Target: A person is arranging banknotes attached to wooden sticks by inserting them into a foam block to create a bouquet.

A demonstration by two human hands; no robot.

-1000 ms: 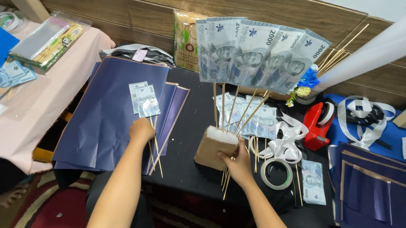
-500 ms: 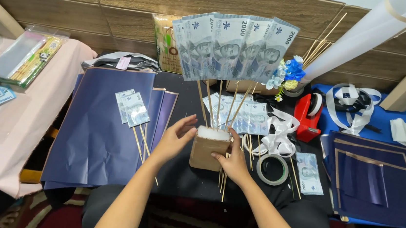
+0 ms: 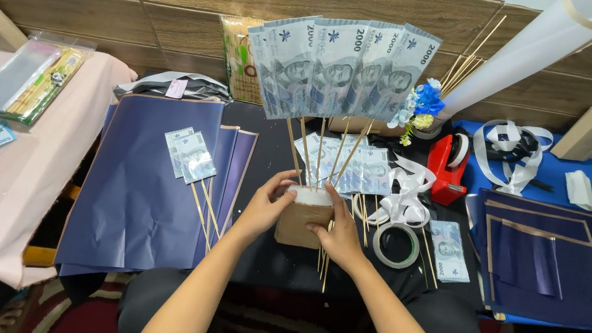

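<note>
Two bare hands are clasped around a small brown block (image 3: 299,222) with a white top, which stands on the dark tabletop (image 3: 259,256) and serves as the landmark. Far to the left of the block, a pink cloth (image 3: 4,198) is seen carrying a clear packet (image 3: 25,82) and some loose notes. Closer on the left, navy paper sheets (image 3: 136,195) are spread flat, and two banknotes on skewers (image 3: 190,156) are laid on them. The left hand (image 3: 263,210) is curled against the block's left side, thumb and fingers touching its top edge. Straight up from the block, a fan of banknotes (image 3: 344,67) is held on thin sticks planted in its top. The right hand (image 3: 336,234) is closed over the block's right face. Just right of the block, a tape ring (image 3: 396,245) and white ribbon (image 3: 404,194) are laid; beyond them a red tape dispenser (image 3: 449,169) is seen.
</note>
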